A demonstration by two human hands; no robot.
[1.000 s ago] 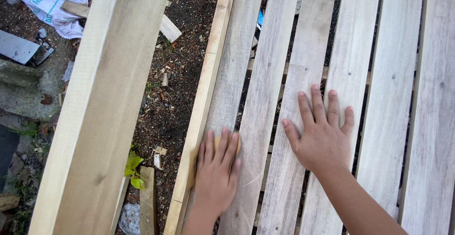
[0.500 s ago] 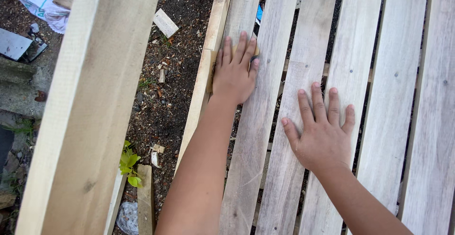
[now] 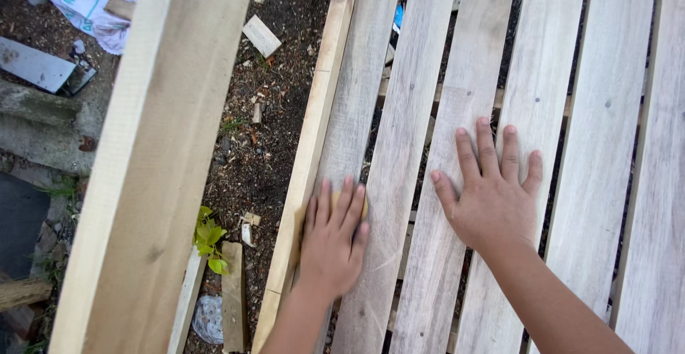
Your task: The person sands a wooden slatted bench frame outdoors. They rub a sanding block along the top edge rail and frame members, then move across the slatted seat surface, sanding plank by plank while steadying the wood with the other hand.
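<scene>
Left hand (image 3: 334,243) lay palm-down on the leftmost pale grey weathered wooden slat (image 3: 349,133), fingers together over a small yellowish pad (image 3: 365,204), mostly hidden. Right hand (image 3: 492,197) rested flat, fingers spread wide, across two neighbouring slats (image 3: 457,97), holding nothing.

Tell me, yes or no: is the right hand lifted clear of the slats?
No, the right hand lies flat with fingers spread on the pale wooden slats, while the left hand presses on a slat nearer the edge.
</scene>
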